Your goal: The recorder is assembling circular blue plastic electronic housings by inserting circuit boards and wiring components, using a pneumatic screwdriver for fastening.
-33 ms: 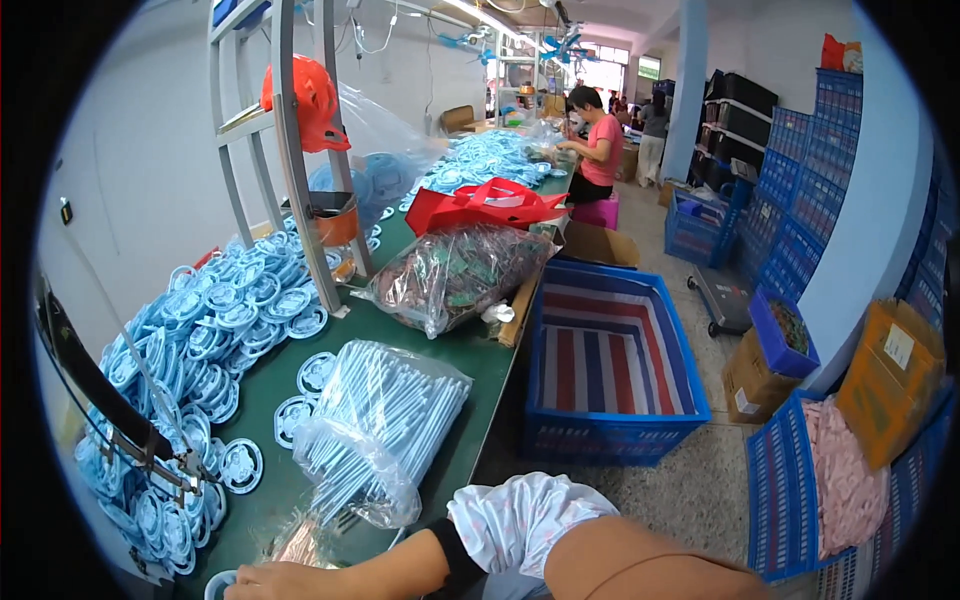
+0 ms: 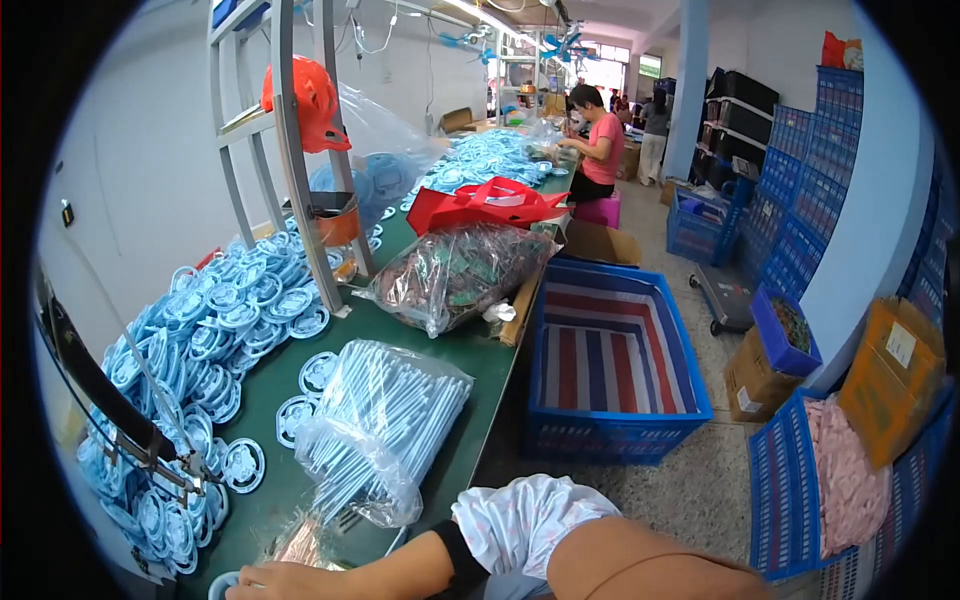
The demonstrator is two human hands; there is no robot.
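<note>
a pale, whitish sleeve [image 2: 540, 515] — loose, bunched in soft folds and scattered with small pinkish marks — gathers into a plain black cuff [image 2: 465, 555]; the forearm [image 2: 400, 570] and hand [image 2: 290, 582] are bare.

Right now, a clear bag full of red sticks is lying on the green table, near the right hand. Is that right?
Not quite: the sticks are light blue, not red, as the head view shows. The clear bag is lying on the green table, near the right hand.
</note>
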